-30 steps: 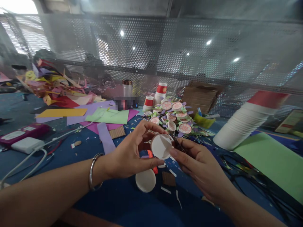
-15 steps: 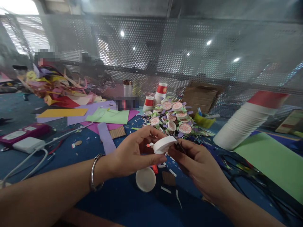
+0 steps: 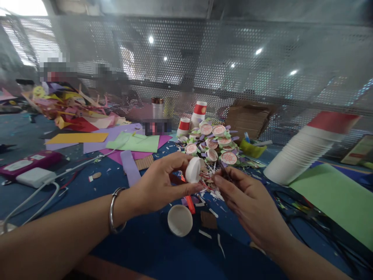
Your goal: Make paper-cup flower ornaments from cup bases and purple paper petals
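My left hand (image 3: 163,182) pinches a small white round piece (image 3: 192,170), which looks like the cut-off base of a paper cup, between thumb and fingers. The piece is turned nearly edge-on. Close to its right, my right hand (image 3: 247,198) is closed around a thin dark tool (image 3: 223,171); its kind is mostly hidden by the fingers. A gap separates the tool from the white piece. Below the hands lie a white disc-like cup base (image 3: 180,221), an orange-red plastic piece (image 3: 190,204) and a brown cardboard square (image 3: 208,220).
Beyond my hands is a heap of red-printed discs with paper petals (image 3: 215,142). A leaning stack of paper cups (image 3: 305,147) stands right, over green paper (image 3: 338,198). Coloured sheets (image 3: 134,143), a white adapter (image 3: 35,177) and cables lie left. Paper scraps cover the table.
The white piece has moved slightly left and turned more edge-on in my left hand. My right hand and its dark tool have come away from it.
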The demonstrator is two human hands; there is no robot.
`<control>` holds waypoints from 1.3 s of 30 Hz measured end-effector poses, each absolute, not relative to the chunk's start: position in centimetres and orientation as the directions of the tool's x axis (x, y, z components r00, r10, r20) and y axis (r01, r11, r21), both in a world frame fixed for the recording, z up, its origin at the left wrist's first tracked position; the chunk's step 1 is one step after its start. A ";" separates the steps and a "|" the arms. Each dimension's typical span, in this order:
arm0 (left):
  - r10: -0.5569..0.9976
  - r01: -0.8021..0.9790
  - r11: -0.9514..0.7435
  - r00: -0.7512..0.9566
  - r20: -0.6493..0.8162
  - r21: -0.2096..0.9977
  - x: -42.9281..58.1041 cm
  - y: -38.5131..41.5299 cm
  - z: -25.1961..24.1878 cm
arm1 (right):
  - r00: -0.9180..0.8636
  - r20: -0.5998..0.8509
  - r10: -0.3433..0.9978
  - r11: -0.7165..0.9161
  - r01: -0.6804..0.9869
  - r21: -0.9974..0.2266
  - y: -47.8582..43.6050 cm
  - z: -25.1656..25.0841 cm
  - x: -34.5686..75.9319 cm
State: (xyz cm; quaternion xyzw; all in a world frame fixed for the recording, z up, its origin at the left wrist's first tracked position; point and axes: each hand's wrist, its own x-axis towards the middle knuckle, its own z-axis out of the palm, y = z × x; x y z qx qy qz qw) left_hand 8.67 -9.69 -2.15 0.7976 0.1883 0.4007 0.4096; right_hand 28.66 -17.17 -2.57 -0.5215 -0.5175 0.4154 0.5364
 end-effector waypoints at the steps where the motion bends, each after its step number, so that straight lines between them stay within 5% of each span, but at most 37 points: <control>1: 0.633 0.012 -0.615 0.604 0.484 0.788 8.6 -9.6 -2.1 | 0.124 0.137 0.983 0.124 0.103 -0.987 -17.3 -2.5 28.7; 14: 0.644 0.260 -0.719 0.598 0.477 0.645 8.3 -8.5 -2.4 | -0.173 0.097 0.980 0.164 0.431 -0.887 -17.8 -2.0 28.1; 39: 0.611 0.269 -0.711 0.694 0.381 0.650 7.8 -9.0 -1.5 | -0.220 0.068 0.973 0.187 0.580 -0.793 -17.9 -1.6 28.3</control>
